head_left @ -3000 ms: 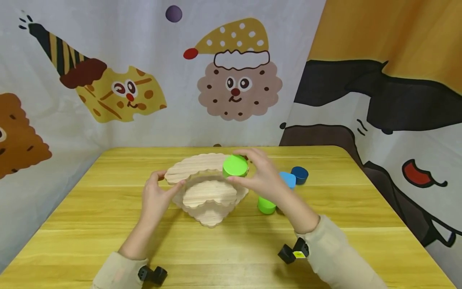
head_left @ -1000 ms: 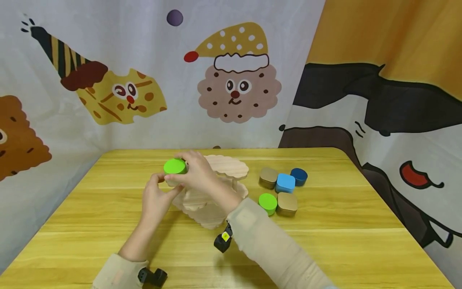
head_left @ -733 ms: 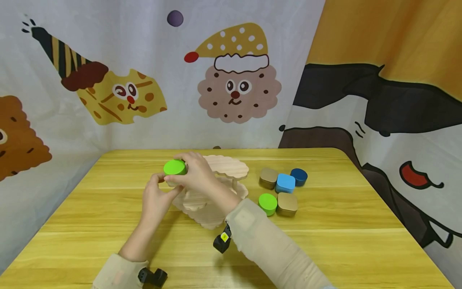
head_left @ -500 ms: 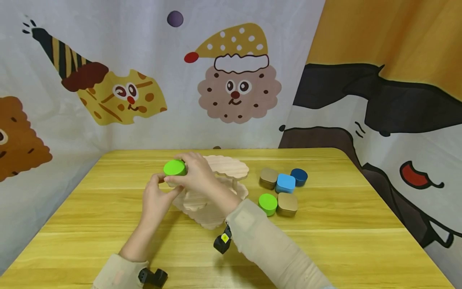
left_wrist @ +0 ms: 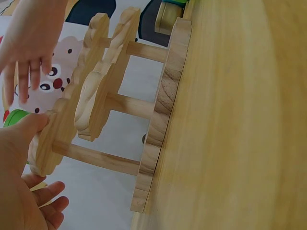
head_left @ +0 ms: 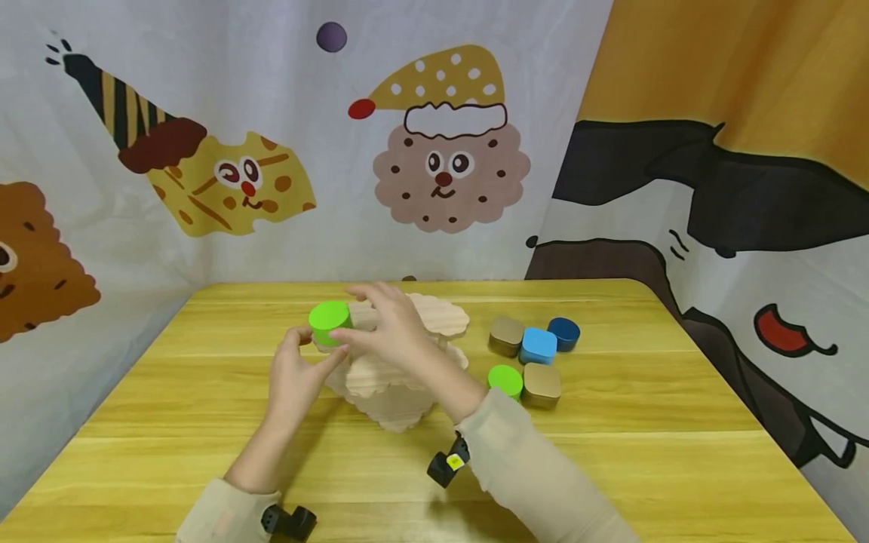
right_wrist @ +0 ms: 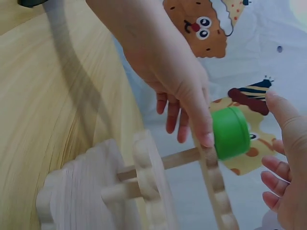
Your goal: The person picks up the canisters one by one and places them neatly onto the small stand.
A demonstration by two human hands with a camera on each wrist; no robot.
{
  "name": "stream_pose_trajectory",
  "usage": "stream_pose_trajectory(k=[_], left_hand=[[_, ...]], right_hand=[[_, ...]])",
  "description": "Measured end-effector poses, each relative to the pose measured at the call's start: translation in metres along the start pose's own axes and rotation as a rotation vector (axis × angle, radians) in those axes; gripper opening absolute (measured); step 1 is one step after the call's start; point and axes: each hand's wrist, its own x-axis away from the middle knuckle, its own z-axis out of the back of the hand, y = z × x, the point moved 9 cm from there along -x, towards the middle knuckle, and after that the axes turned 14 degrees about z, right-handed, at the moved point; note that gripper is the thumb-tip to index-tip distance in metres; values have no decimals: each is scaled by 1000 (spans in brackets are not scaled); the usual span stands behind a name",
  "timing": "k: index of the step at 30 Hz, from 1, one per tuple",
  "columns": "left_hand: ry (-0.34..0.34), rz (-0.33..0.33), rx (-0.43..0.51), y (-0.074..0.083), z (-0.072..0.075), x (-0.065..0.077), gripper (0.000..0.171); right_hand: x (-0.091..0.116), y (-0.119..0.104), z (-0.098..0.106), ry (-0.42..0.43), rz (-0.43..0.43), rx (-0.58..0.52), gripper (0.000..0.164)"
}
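Note:
A pale wooden stand [head_left: 380,375] with several scalloped tiers on round posts sits on the table. My left hand [head_left: 292,385] pinches the left end of its top tier, thumb above and fingertips below, as the left wrist view shows. On that end stands a round green block [head_left: 330,320], upright beside my left thumb. My right hand [head_left: 400,332] is just right of the block, fingers spread and holding nothing. In the right wrist view a gap shows between the right hand [right_wrist: 292,158] and the green block [right_wrist: 231,133].
On the table's right lie a second green block [head_left: 505,379], two tan blocks [head_left: 541,383], a light blue block [head_left: 539,345] and a dark blue block [head_left: 564,332]. A cartoon-printed curtain [head_left: 353,249] hangs behind the table [head_left: 380,483].
My right hand carried the green block leftward onto the stand's top tier, then let go and drew slightly right, fingers opening. My left hand has stayed at the tier's end.

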Motion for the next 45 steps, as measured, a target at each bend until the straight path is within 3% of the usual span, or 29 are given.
stream_pose_trajectory(k=[12, 20, 36, 45], left_hand=[[14, 19, 9, -1, 0, -1, 68], [24, 27, 0, -2, 0, -2, 66], [13, 34, 8, 1, 0, 0, 67], [7, 31, 2, 1, 0, 0, 67]], right_hand=[[44, -5, 33, 65, 76, -27, 62], [74, 4, 50, 63, 72, -33, 62], [137, 42, 86, 43, 4, 112, 65], [168, 66, 105, 50, -17, 91, 61]])
